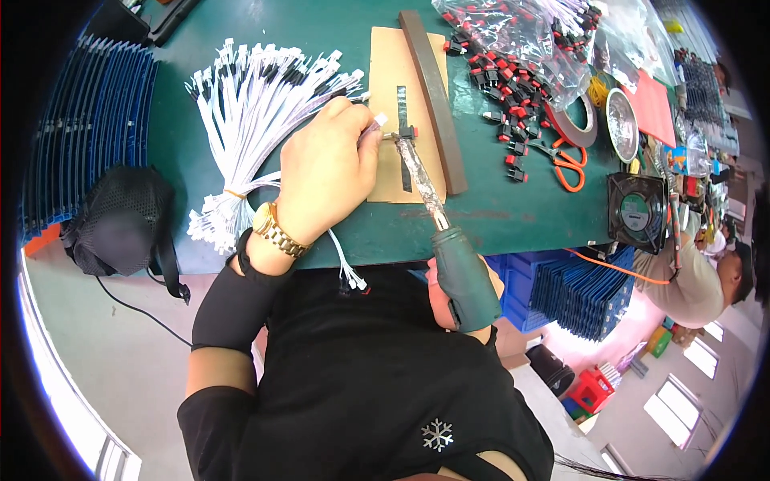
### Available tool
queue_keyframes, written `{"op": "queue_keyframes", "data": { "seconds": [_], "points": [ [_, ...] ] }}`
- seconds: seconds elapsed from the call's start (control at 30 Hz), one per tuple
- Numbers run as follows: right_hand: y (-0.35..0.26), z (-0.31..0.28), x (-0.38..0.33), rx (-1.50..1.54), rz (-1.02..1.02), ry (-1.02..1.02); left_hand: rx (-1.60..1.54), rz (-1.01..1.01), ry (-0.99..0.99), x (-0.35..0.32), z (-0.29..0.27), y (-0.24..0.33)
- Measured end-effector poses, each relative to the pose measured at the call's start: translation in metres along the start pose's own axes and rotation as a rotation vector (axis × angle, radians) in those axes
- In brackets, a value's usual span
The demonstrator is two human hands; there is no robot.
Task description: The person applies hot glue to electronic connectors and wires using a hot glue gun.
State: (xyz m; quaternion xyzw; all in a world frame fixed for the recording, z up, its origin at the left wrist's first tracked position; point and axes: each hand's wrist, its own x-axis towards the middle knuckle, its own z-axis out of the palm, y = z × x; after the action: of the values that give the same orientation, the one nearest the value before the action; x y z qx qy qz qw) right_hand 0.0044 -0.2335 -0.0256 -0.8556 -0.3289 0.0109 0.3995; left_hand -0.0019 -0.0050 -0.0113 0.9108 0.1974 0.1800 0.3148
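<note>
My left hand (330, 160) is closed in a pinch on a white cable (346, 258), whose lower end hangs over the table's front edge. The white connector (380, 120) shows at my fingertips. My right hand (439, 295) grips the dark green handle of a soldering iron (468, 276). The iron's stained metal shaft slants up and left, and its tip meets or nearly meets a small black-and-red rocker switch (411, 132). That switch sits on a strip of black tape (406, 170) across a cardboard sheet (385, 60). Exact contact is too small to tell.
A brown bar (433, 100) lies along the cardboard. At left is a tied bundle of white cables (261, 120); at right are loose switches (505, 96), orange-handled scissors (568, 170), a tape roll (584, 128), a metal bowl (622, 124) and a fan (636, 212). Another person (690, 280) sits at far right.
</note>
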Motion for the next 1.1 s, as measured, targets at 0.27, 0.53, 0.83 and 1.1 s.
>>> {"op": "queue_keyframes", "data": {
  "seconds": [0.27, 0.53, 0.83, 1.1],
  "points": [
    [0.002, 0.002, 0.0, -0.007, -0.088, -0.022, -0.016, -0.013, -0.028, 0.0, -0.002, -0.002],
    [0.006, 0.011, -0.011, 0.022, -0.026, 0.035, -0.025, -0.031, -0.049, 0.001, -0.004, 0.0],
    [0.017, 0.008, -0.03, 0.007, 0.217, -0.027, -0.027, -0.046, -0.036, 0.0, -0.003, 0.0],
    [0.01, 0.007, -0.023, 0.36, 0.458, -0.013, -0.016, -0.048, -0.034, 0.001, -0.003, -0.001]
  ]
}}
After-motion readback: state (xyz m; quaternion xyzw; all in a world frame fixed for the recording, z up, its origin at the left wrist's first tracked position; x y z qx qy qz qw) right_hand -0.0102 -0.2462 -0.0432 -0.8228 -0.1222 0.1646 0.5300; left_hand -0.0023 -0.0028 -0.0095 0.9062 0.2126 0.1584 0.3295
